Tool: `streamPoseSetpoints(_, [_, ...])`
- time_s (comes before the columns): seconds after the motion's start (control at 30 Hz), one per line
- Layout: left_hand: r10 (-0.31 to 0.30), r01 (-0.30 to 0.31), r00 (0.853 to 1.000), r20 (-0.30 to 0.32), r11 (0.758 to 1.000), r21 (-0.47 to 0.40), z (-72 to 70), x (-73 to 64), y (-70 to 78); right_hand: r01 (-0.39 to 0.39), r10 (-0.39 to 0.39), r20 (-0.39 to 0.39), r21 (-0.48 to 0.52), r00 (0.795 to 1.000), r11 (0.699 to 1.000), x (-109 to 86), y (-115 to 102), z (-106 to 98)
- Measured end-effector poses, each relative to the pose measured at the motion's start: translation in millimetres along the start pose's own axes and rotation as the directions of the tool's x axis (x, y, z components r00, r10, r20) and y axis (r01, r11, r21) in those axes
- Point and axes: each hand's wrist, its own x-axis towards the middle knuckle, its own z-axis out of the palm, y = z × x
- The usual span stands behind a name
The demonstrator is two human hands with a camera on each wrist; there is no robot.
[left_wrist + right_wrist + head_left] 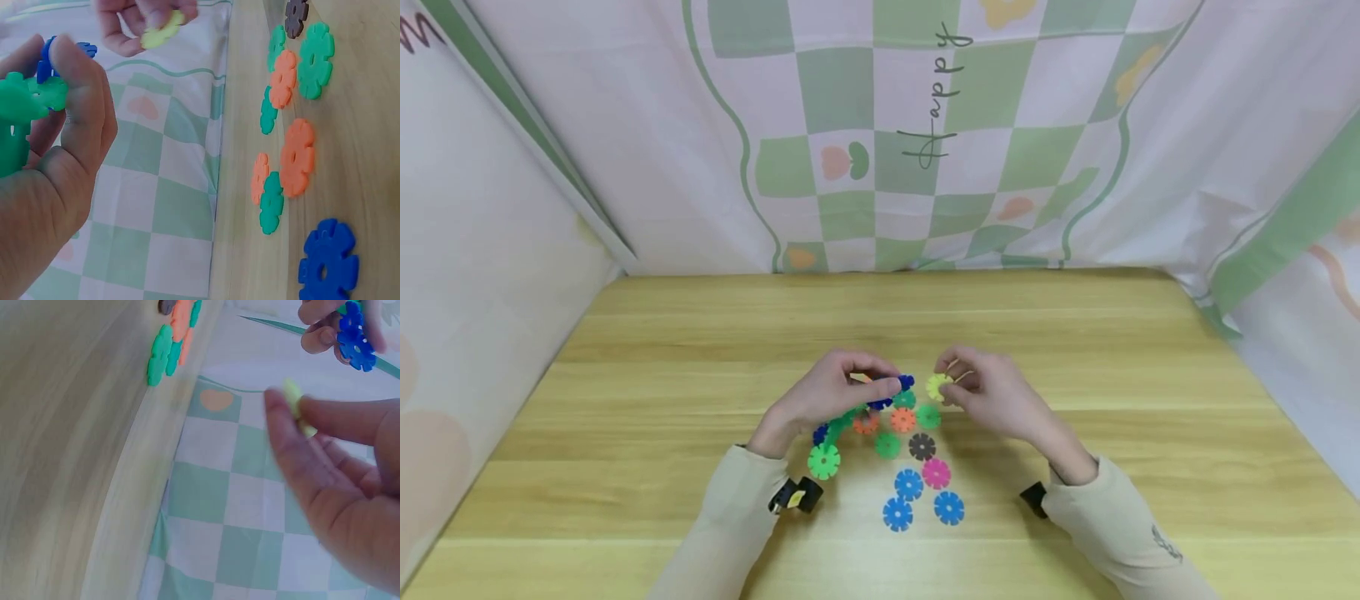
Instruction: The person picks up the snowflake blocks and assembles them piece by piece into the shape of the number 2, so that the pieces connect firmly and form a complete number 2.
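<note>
My left hand point(831, 393) grips a chain of joined snowflake discs above the table. Its dark blue discs point(356, 337) stick out past the thumb, and green discs point(19, 125) trail back toward the wrist, a bright green disc point(824, 461) at the low end. How the pieces slot together is partly hidden by the fingers. Between thumb and fingers my right hand point(996, 393) pinches a single yellow snowflake disc point(937, 386), a small gap from the blue end. In the right wrist view this yellow disc point(300, 407) appears nearly edge-on and blurred.
Loose discs lie on the wooden table point(662, 350) below the hands: orange point(903, 419), green point(887, 445), dark brown point(922, 446), pink point(936, 473) and several blue ones point(949, 507). A checkered cloth point(910, 108) hangs behind the table's far edge.
</note>
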Motion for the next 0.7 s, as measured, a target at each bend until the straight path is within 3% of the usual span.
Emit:
streamPoseSetpoints(0.13, [0.016, -0.016, 1.000, -0.007, 1.000, 0.011, -0.1, 0.4, -0.1, -0.015, 0.013, 0.010, 0.176, 1.000, 0.984, -0.6, -4, 0])
streamPoseSetpoints(0.27, [0.028, -0.027, 0.999, -0.029, 0.999, 0.044, -1.4, 0.8, -0.7, -0.061, 0.052, 0.041, 0.291, 0.998, 0.955, -2.2, -8, 0])
streamPoseSetpoints(0.47, [0.043, -0.037, 0.997, -0.059, 0.995, 0.095, -3.2, 1.3, -0.8, -0.160, 0.143, 0.071, 0.382, 0.987, 0.910, -3.3, -16, 1])
streamPoseSetpoints(0.7, [0.053, -0.050, 0.998, -0.046, 0.996, 0.076, -2.6, 2.5, -3.7, -0.238, 0.206, 0.120, 0.450, 0.971, 0.861, -2.1, -17, 3])
